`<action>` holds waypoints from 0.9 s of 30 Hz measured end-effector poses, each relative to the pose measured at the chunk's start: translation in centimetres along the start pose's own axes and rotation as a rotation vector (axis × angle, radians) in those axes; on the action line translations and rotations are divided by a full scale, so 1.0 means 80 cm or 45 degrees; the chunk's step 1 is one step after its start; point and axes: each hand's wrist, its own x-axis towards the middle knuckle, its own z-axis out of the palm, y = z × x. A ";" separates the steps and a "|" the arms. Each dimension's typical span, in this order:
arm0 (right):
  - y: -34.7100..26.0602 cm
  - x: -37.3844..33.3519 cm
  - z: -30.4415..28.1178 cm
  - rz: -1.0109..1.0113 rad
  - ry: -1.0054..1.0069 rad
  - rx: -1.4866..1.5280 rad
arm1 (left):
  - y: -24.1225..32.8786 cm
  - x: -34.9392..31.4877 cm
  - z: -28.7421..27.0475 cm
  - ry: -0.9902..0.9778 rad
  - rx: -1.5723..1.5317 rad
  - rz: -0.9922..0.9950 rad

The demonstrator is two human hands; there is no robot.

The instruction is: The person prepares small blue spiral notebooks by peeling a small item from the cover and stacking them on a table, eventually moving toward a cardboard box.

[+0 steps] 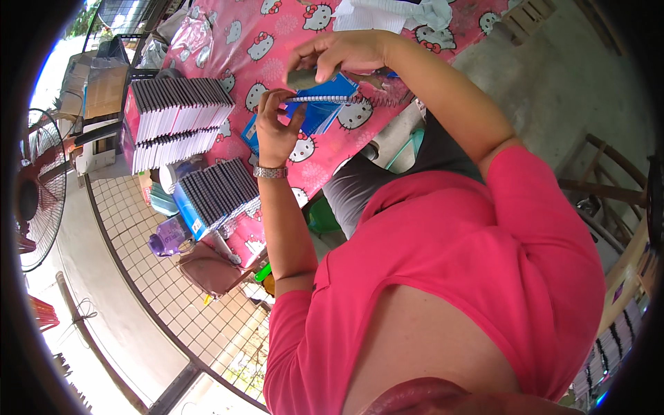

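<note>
Nearest is the person's pink shirt (443,256), with the dark trousers (366,190) beyond it. The left hand (277,131), a metal watch (270,172) on its wrist, has thumb and fingers closed narrowly on the bound edge of a blue notebook (318,116), which is over the near edge of the table, in front of the person. A coil (377,102) runs along that edge and out past its right end. Above the notebook, the right hand (353,55) has its fingers curled round a grey-green block (310,78); whether the block touches the notebook, I cannot tell. Another blue cover (250,135) shows just left of the left wrist. The table's pink cloth (277,69) has cat faces printed on it. To the left are a brown bag (211,268), a purple jug (169,236), a low stack of blue notebooks (218,190) and, behind it, a taller stack (176,114). Farther off are white papers (366,19) on the cloth, a carton (107,90) and, at far left, a fan (34,190).
</note>
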 end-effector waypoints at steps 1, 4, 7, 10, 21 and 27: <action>0.001 0.001 -0.001 0.012 -0.040 -0.021 | -0.001 -0.002 0.001 -0.005 -0.040 -0.023; 0.000 0.019 -0.013 0.167 -0.084 -0.627 | -0.008 0.005 0.001 -0.026 -0.080 -0.054; 0.011 0.017 -0.002 -0.038 -0.003 0.172 | -0.016 -0.003 0.004 0.020 -0.279 -0.072; 0.001 0.021 -0.004 0.057 -0.061 -0.330 | -0.027 0.003 0.005 0.023 -0.262 -0.042; 0.074 0.014 -0.087 0.182 0.669 -1.449 | -0.011 0.000 0.003 0.017 -0.290 -0.267; 0.131 -0.077 -0.054 -0.395 1.104 -1.725 | -0.009 -0.014 0.019 0.380 -0.814 -0.425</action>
